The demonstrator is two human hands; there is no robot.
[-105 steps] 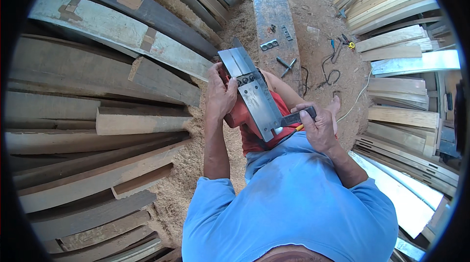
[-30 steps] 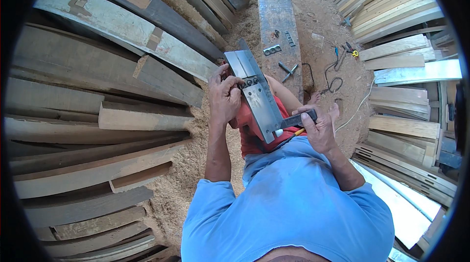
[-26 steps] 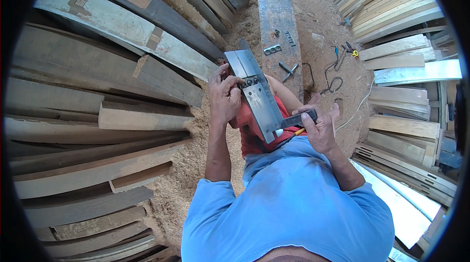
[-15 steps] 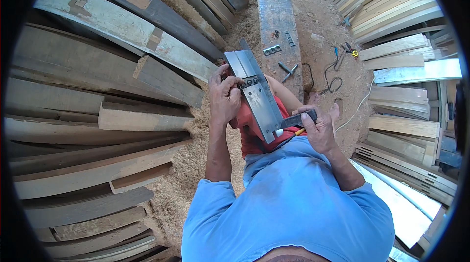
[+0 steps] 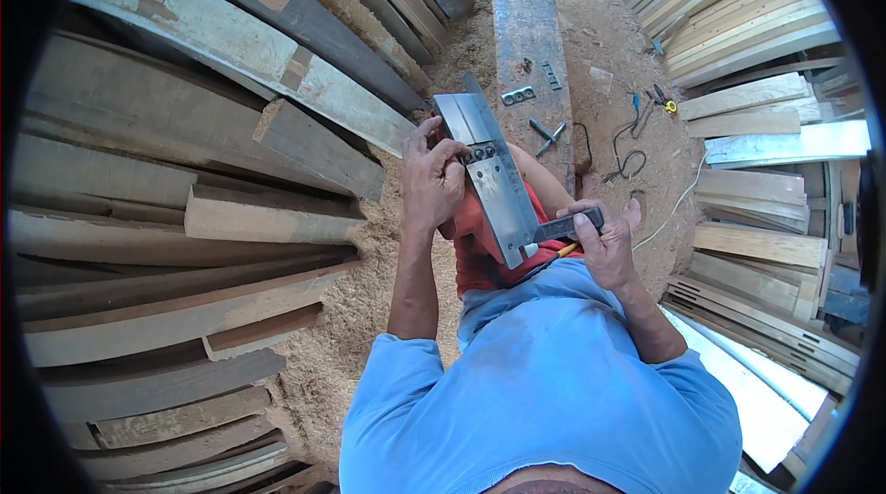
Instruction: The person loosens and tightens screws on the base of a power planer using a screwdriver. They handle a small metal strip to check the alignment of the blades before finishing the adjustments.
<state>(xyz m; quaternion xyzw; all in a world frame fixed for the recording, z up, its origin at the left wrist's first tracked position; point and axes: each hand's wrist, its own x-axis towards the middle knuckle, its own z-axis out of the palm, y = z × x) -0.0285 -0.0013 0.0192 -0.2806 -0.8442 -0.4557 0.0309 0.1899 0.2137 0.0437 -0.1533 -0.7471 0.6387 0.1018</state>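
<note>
Rough, greyed boards (image 5: 231,226) line the workshop at left, above a floor of loose, grainy sawdust (image 5: 337,360). My left hand (image 5: 434,175) has its fingers bent against the planer's bolted edge; how firmly it grips, I cannot tell. The planer (image 5: 496,189), its flat metal sole facing up, sits tilted over my lap between both hands. Beyond it, a scuffed plank (image 5: 526,23) bears a three-holed metal block (image 5: 518,96) and crossed metal rods (image 5: 547,136). My right hand (image 5: 604,247) is closed around the planer's black handle (image 5: 563,227). Smooth, pale timber (image 5: 748,18) is stacked at right.
</note>
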